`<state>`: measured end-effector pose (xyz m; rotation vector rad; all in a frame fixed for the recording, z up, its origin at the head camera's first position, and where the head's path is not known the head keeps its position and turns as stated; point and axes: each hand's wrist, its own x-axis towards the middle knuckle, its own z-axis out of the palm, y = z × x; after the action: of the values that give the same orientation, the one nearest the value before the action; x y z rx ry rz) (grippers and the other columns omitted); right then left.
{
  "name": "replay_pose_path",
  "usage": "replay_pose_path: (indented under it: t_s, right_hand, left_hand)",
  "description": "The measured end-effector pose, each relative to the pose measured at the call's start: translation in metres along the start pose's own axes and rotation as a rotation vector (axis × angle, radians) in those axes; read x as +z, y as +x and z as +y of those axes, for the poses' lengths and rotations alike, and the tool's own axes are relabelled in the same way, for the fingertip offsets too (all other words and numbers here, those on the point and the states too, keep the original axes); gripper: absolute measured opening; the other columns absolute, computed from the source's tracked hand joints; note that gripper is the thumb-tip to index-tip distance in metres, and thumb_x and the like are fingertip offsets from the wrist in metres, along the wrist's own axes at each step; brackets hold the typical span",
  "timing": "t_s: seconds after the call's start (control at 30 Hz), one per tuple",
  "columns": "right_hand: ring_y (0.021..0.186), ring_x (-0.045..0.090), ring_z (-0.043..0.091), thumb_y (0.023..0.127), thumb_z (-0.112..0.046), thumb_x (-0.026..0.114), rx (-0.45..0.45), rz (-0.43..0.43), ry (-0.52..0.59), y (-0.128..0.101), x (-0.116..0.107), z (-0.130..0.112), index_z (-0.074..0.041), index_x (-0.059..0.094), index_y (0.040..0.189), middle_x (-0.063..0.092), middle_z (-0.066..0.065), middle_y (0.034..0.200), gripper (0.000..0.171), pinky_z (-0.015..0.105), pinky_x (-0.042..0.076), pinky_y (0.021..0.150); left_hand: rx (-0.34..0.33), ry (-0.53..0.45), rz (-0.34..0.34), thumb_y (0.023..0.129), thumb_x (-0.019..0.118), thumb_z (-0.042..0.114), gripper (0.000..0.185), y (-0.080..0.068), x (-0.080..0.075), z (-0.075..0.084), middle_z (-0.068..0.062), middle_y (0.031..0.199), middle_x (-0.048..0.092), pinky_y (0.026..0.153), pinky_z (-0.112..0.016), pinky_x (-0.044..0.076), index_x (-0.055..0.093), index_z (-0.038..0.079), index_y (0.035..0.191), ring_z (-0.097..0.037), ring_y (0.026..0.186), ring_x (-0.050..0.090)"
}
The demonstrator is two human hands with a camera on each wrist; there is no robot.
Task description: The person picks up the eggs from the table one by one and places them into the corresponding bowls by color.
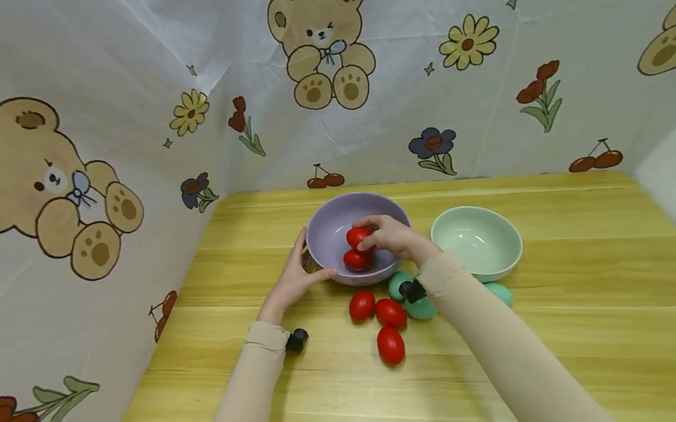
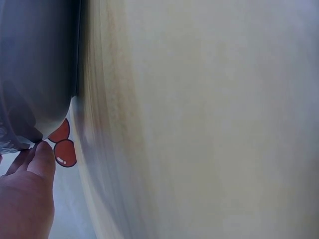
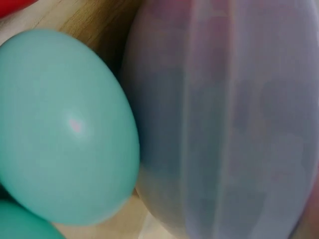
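Observation:
A purple bowl (image 1: 376, 209) stands mid-table with a red egg (image 1: 356, 260) lying inside. My right hand (image 1: 373, 235) reaches over its rim and pinches a second red egg (image 1: 356, 236) just above the first. My left hand (image 1: 309, 261) cups the bowl's left outer wall, thumb up beside the rim. In the left wrist view a fingertip (image 2: 44, 155) touches the bowl's wall (image 2: 35, 74). The right wrist view shows the bowl's wall (image 3: 224, 124) close beside a teal egg (image 3: 65, 129).
Three red eggs (image 1: 390, 345) lie on the wooden table (image 1: 587, 349) in front of the bowl. Teal eggs (image 1: 420, 308) sit under my right forearm. A pale green bowl (image 1: 476, 239) stands to the right. Printed cloth walls (image 1: 109, 127) close in the back and sides.

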<state>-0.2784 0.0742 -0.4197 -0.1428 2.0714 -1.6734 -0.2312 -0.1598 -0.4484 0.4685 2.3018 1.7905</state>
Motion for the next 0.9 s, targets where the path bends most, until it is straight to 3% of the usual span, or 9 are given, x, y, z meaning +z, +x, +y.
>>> replay_pose_path:
  t_s: [0.2, 0.4, 0.6, 0.9]
  right_hand:
    - [0.108, 0.046, 0.030, 0.081, 0.004, 0.062, 0.030, 0.062, -0.020, 0.006, 0.003, 0.003, -0.001, 0.047, 0.132, 0.046, 0.018, 0.128, 0.054, 0.036, 0.042, 0.095]
    - [0.110, 0.044, 0.032, 0.080, 0.003, 0.063, 0.044, 0.103, -0.127, 0.007, 0.008, 0.005, 0.000, 0.048, 0.131, 0.046, 0.019, 0.127, 0.054, 0.037, 0.042, 0.096]
    - [0.111, 0.042, 0.033, 0.078, 0.002, 0.065, 0.056, 0.112, -0.197, 0.009, 0.011, 0.008, -0.001, 0.049, 0.131, 0.046, 0.019, 0.127, 0.056, 0.037, 0.042, 0.095]
    - [0.112, 0.042, 0.033, 0.078, 0.001, 0.067, 0.114, 0.086, -0.259, 0.011, 0.011, 0.005, 0.000, 0.050, 0.128, 0.044, 0.018, 0.128, 0.053, 0.038, 0.044, 0.093]
  left_hand:
    - [0.008, 0.008, -0.002, 0.078, 0.076, 0.012, 0.105, -0.001, 0.001, 0.000, -0.021, 0.151, 0.006, 0.108, -0.042, 0.021, -0.002, 0.004, 0.148, -0.041, 0.133, 0.019]
    - [-0.003, -0.007, 0.001, 0.076, 0.078, 0.017, 0.108, 0.001, 0.001, -0.007, -0.018, 0.152, 0.007, 0.108, -0.040, 0.021, -0.001, 0.008, 0.149, -0.039, 0.134, 0.018]
    - [-0.017, 0.034, 0.046, 0.074, 0.080, 0.023, 0.109, 0.008, 0.002, -0.029, -0.008, 0.152, 0.013, 0.107, -0.032, 0.024, 0.003, 0.017, 0.150, -0.029, 0.134, 0.023]
    - [-0.005, 0.040, 0.067, 0.074, 0.080, 0.022, 0.107, 0.009, 0.002, -0.029, -0.007, 0.151, 0.014, 0.107, -0.033, 0.024, 0.005, 0.019, 0.150, -0.028, 0.134, 0.024]
